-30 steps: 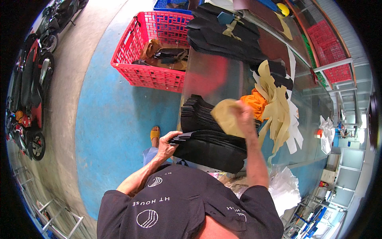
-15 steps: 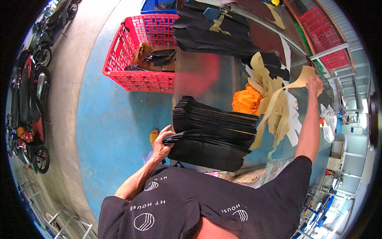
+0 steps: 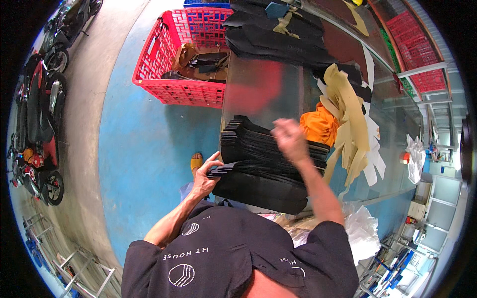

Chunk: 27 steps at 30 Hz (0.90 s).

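Observation:
A thick stack of black cut sheets [image 3: 263, 186] lies near me on the table, fanned into layers along its left edge. My left hand [image 3: 204, 180] is closed on that edge, with several sheet corners between its thumb and fingers. Over the far part of the stack is my right hand [image 3: 289, 139], smeared by motion, so its fingers cannot be made out. To its right lie an orange cloth bundle [image 3: 318, 125] and a loose heap of tan strips [image 3: 354, 134], with white strips [image 3: 373, 161] beside them.
A red plastic basket [image 3: 181, 92] holding brown and black scraps stands at the table's left. More black pieces [image 3: 278, 42] are piled at the far end. Clear plastic [image 3: 361, 233] lies near my right elbow. Motorbikes [image 3: 39, 129] stand far left.
My right hand has come back leftward from the far right to above the black stack. The tan strip it held now lies on the heap. My left hand keeps its grip.

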Each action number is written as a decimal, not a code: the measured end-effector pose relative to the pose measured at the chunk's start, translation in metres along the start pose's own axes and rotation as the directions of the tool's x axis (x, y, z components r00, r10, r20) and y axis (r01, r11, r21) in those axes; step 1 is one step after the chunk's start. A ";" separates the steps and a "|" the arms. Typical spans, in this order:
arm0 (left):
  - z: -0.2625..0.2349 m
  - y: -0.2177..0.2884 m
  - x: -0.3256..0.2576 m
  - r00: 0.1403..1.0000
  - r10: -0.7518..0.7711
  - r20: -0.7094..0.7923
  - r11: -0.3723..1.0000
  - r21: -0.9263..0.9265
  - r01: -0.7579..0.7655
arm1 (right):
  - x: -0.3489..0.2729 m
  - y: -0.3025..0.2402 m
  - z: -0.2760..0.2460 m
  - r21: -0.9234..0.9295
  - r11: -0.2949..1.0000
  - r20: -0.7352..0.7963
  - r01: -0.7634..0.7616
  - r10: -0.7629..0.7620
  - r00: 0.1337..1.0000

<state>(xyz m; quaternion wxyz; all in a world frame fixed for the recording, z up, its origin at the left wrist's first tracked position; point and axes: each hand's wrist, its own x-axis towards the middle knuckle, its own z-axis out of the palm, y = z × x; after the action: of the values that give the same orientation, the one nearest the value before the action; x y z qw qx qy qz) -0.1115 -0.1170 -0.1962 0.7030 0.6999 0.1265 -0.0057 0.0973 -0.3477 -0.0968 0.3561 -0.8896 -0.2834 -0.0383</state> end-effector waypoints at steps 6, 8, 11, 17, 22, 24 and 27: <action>-0.002 0.004 0.002 0.997 -0.058 0.049 0.997 -0.044 0.060 | -0.040 -0.055 0.093 0.058 0.990 0.159 -0.125 0.115 0.981; -0.002 -0.005 0.002 0.998 -0.035 0.042 0.999 -0.039 0.037 | -0.044 -0.061 0.103 -0.028 0.996 0.164 -0.086 0.090 0.982; -0.001 -0.011 0.003 0.999 -0.015 0.033 0.999 -0.045 0.017 | -0.053 -0.070 0.111 -0.049 0.997 0.088 -0.058 0.063 0.994; -0.001 0.001 0.003 0.999 0.031 0.019 0.999 -0.011 -0.031 | -0.068 -0.073 0.111 -0.002 1.000 -0.004 0.002 -0.002 1.000; -0.001 0.000 0.003 0.998 0.058 0.028 0.998 -0.019 -0.058 | -0.074 -0.076 0.106 -0.048 0.993 -0.047 0.108 -0.110 0.993; -0.001 0.001 0.002 0.998 0.044 0.036 0.999 -0.027 -0.043 | -0.079 -0.075 0.109 -0.012 0.992 -0.088 0.130 -0.130 0.988; -0.001 -0.004 0.002 0.997 0.071 0.039 0.997 -0.046 -0.069 | -0.087 -0.070 0.108 0.001 0.987 -0.101 0.163 -0.162 0.982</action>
<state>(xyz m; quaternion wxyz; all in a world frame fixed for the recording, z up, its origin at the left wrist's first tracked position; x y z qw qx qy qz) -0.1102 -0.1154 -0.2009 0.7207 0.6877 0.0875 0.0074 -0.0267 -0.2778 -0.1578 0.3695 -0.8589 -0.3369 -0.1105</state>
